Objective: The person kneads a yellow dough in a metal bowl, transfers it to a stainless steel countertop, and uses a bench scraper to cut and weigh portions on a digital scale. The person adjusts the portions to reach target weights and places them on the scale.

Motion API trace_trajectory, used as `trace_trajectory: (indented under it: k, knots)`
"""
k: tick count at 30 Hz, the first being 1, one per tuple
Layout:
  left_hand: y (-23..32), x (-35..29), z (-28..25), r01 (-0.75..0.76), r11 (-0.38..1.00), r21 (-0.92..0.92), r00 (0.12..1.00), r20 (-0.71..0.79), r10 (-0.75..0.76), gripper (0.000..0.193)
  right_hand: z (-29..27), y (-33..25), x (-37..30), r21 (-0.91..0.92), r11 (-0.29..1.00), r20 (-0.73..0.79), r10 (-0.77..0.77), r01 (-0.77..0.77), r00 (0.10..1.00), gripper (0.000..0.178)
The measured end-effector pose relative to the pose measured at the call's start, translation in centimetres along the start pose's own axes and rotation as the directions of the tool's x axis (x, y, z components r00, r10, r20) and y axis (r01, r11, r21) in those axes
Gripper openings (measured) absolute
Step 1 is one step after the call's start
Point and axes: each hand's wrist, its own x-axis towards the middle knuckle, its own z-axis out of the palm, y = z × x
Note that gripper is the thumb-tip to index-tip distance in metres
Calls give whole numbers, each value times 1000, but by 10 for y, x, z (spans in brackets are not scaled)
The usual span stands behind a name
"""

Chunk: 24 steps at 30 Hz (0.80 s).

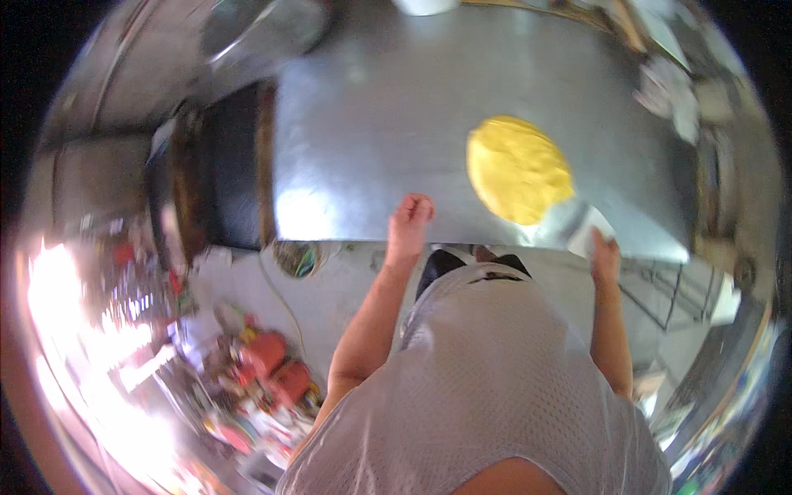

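Note:
A flat, rounded mass of yellow dough (518, 169) lies on the metal tabletop (371, 124), right of the middle. My right hand (606, 254) is at the table's near edge, closed on a white flat scraper (587, 231). The scraper is blurred; its far side comes close to the lower right of the dough, and I cannot tell whether they touch. My left hand (411, 216) hovers at the near edge, left of the dough. Its fingers are curled in and nothing shows in them.
Dark trays (231, 165) border the table's left side. A large metal bowl (268, 29) stands at the far left, and a white bowl (426, 5) at the far edge. A crumpled whitish cloth or bag (668, 91) lies at the far right. Red items (272, 363) clutter the floor, lower left.

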Motion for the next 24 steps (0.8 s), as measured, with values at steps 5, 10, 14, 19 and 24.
trace_trajectory:
  k: [5, 10, 14, 19, 24]
  knots:
    - [-21, -56, -87, 101, 959, -263, 960, -226, -164, 16, -8, 18, 24, 141, 988, -12, -61, 62, 998, 55]
    - [-125, -97, -215, 88, 891, -446, 760, -548, -350, 16, -7, 28, 25, 152, 988, -58, 1, 8, 998, 48]
    - [-176, -126, -385, 47, 933, -357, 499, -801, -331, 10, 9, 18, 10, 134, 991, -34, 13, -8, 999, 46]
    - [-187, -120, -541, 43, 978, -206, 378, -902, -207, 26, 26, 36, 16, 80, 996, -74, 38, -32, 997, 45]
    - [-181, -100, -605, 197, 976, -92, 214, -967, -134, 23, 43, 44, -6, 136, 991, -68, -5, 14, 998, 44]
